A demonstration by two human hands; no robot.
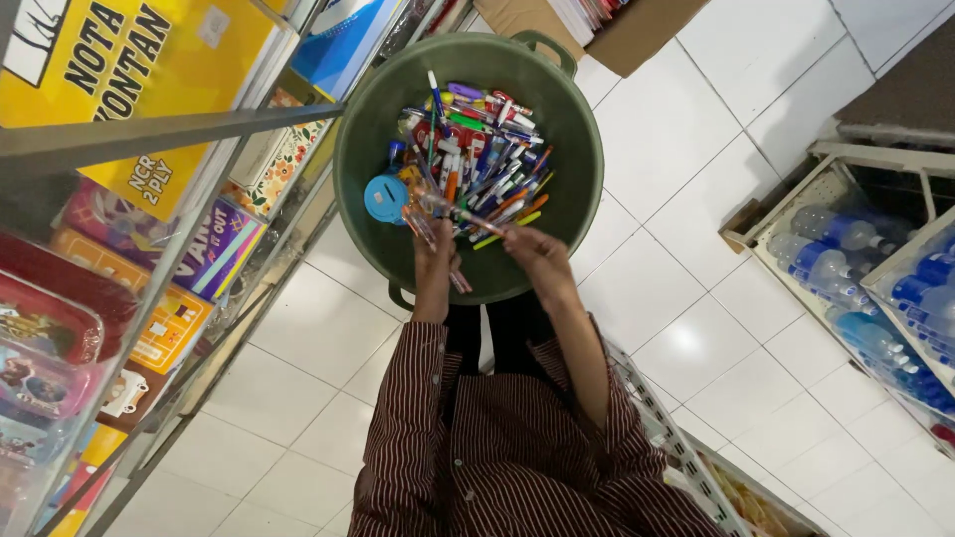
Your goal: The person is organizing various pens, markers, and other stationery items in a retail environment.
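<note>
A large green plastic tub (569, 119) stands on the white tiled floor and holds a heap of several coloured pens (485, 164) and a small blue round lid (386, 197). My left hand (434, 251) is inside the tub at its near side, gripping a bunch of pens (428, 221) that stick out above and below the fist. My right hand (529, 249) reaches in beside it, fingers pinched on the end of a pen at the near edge of the heap. Both forearms come out of dark striped sleeves.
A metal shelf rack (169, 127) with yellow and coloured notebooks and packets runs along the left. A cardboard box (637, 35) sits beyond the tub. A wooden rack of water bottles (846, 259) stands at the right. A white mesh basket (686, 452) is near my right side.
</note>
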